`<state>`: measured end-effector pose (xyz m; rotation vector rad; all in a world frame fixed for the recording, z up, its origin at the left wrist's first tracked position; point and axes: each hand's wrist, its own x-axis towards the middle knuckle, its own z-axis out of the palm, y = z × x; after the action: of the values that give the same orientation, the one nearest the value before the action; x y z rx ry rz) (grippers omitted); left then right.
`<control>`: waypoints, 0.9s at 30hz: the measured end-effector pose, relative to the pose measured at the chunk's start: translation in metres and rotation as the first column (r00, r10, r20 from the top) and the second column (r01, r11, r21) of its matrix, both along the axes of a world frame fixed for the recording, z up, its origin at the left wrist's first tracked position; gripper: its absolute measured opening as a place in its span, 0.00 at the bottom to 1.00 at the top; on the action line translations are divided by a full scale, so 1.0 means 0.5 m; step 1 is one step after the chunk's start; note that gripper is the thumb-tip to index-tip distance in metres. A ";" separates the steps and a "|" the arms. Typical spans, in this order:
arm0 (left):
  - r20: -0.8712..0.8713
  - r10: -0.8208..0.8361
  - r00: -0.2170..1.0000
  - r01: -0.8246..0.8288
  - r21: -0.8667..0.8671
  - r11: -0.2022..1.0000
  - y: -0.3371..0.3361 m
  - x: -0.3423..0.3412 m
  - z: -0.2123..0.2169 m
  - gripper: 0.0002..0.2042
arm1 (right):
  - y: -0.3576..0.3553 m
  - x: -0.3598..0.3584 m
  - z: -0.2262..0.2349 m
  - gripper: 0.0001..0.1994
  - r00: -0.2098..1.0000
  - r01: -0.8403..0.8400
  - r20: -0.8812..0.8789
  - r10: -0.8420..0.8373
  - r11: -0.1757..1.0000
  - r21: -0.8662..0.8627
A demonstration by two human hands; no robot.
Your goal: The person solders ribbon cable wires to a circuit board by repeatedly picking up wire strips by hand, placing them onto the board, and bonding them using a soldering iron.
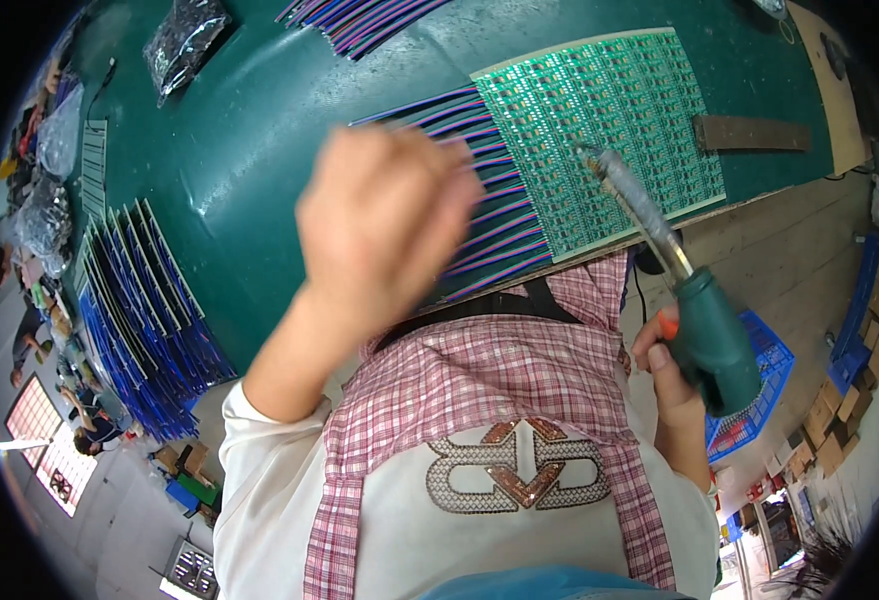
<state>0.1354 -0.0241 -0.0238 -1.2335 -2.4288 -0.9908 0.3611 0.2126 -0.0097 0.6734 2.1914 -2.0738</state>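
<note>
My right hand [670, 375] grips a soldering gun [718, 345] with a green body and a long metal barrel. Its tip points up and left over a green panel of small circuit boards [610, 130]. A row of blue, red and dark wires [490, 225] lies along the panel's left side, their ends at its edge. My left hand [385, 215] is curled closed above these wires, slightly blurred. Whatever its fingers hold, if anything, is hidden from view.
A brown flat bar [752, 133] touches the panel's right side. More wires [375, 25] lie at the far edge, near a dark plastic bag [188, 40]. Wired board strips [145, 310] stand stacked at left. A blue crate [760, 385] sits below, right.
</note>
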 end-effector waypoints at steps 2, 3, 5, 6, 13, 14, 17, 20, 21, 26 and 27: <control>0.000 0.156 0.988 -0.156 -0.010 0.988 0.016 -0.077 0.006 0.06 | -0.018 -0.031 0.002 0.22 0.996 0.056 -0.071 -0.054 0.998 0.026; -0.030 0.155 0.988 -0.155 -0.014 0.988 0.026 -0.117 -0.017 0.06 | -0.026 -0.052 0.003 0.22 0.990 0.127 -0.055 -0.126 0.992 0.005; -0.058 0.148 0.987 -0.150 -0.039 0.988 0.043 -0.169 -0.058 0.06 | -0.028 -0.078 -0.001 0.21 0.984 0.173 -0.029 -0.175 0.984 -0.046; -0.053 0.141 0.989 -0.144 -0.058 0.988 0.052 -0.184 -0.068 0.06 | -0.028 -0.093 -0.003 0.21 0.985 0.159 -0.055 -0.161 0.986 -0.044; -0.168 0.233 0.958 -0.271 -0.270 0.924 0.064 -0.212 -0.082 0.04 | -0.035 -0.157 -0.003 0.19 0.993 0.053 -0.099 -0.057 0.998 -0.039; -0.188 0.286 0.940 -0.333 -0.312 0.890 0.072 -0.205 -0.084 0.04 | -0.030 -0.148 0.002 0.18 0.995 0.097 -0.020 -0.098 0.995 -0.029; -0.140 0.330 0.933 -0.358 -0.283 0.890 0.131 -0.200 -0.081 0.05 | 0.009 -0.132 -0.036 0.18 0.976 0.185 -0.103 -0.194 0.978 -0.092; -0.126 0.309 0.943 -0.326 -0.149 0.933 0.195 -0.219 -0.111 0.03 | 0.097 -0.065 -0.099 0.18 0.997 0.054 -0.058 -0.060 0.993 -0.101; -0.184 0.291 0.939 -0.319 -0.146 0.937 0.203 -0.215 -0.118 0.03 | 0.106 -0.060 -0.100 0.18 0.999 -0.002 -0.050 -0.004 0.993 -0.121; -0.310 0.275 0.910 -0.333 -0.152 0.930 0.199 -0.202 -0.146 0.03 | 0.131 -0.073 -0.112 0.19 0.992 -0.112 0.052 0.119 0.987 -0.118; -0.305 0.281 0.910 -0.337 -0.152 0.929 0.204 -0.204 -0.148 0.03 | 0.134 -0.074 -0.111 0.19 0.990 -0.111 0.076 0.120 0.988 -0.112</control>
<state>0.0336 0.0778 -0.0978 -0.9232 -2.4365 -0.4560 0.3239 0.2797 -0.0652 0.5960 2.0090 -2.0507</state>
